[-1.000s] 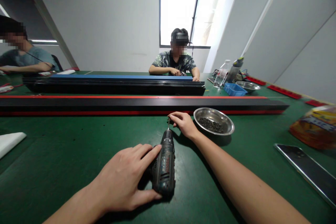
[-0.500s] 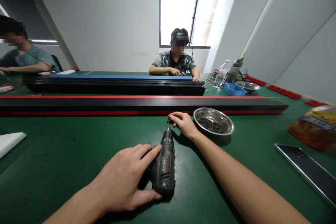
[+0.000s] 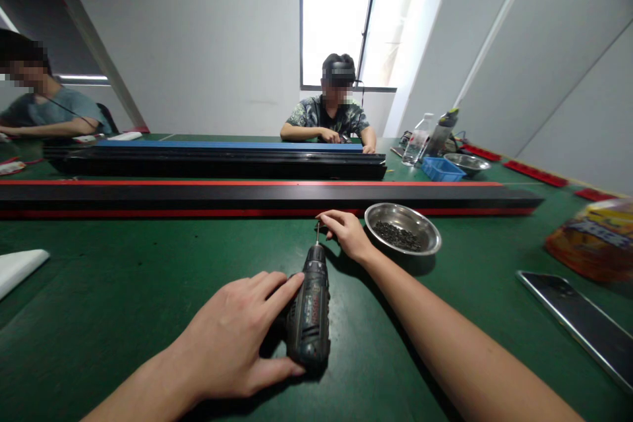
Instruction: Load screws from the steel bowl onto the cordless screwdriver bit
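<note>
Two-handed at a green surface (image 3: 148, 250), holds a black drill (image 3: 312, 316) front and centre in the grip of the left hand (image 3: 247, 333), with bit (image 3: 318, 233) pointed away. Poises the right hand (image 3: 347, 235) at the tip of the bit, fingers bent and narrow; cannot tell whether closed on anything. Just right of that hand, a metal bowl (image 3: 428, 231) of small dark pieces (image 3: 395, 236); beyond, a long black-and-red bar (image 3: 247, 196).

Head view, looking forward and down across green table (image 3: 123, 290).
</note>
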{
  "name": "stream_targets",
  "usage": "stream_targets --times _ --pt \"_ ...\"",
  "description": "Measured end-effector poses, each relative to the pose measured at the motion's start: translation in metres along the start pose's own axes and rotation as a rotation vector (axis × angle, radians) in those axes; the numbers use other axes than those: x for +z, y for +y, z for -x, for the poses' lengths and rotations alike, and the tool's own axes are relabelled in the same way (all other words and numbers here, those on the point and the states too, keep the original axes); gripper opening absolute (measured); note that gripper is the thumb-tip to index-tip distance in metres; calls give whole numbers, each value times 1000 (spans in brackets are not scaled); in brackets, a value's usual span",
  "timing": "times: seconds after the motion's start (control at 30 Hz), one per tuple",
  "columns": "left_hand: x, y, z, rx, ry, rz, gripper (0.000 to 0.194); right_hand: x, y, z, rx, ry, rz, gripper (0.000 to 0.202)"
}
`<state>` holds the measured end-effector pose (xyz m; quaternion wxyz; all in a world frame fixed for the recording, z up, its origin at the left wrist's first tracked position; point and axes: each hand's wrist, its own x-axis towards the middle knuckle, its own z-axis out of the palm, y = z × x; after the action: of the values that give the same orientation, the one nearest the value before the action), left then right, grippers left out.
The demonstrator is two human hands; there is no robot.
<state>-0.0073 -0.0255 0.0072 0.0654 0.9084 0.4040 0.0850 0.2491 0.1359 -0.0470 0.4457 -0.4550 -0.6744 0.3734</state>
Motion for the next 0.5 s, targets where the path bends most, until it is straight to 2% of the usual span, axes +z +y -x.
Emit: stream_targets --times 0.5 --pt "-2 2 0 -12 -16 0 96 -1 -2 0 9 -17 7 45"
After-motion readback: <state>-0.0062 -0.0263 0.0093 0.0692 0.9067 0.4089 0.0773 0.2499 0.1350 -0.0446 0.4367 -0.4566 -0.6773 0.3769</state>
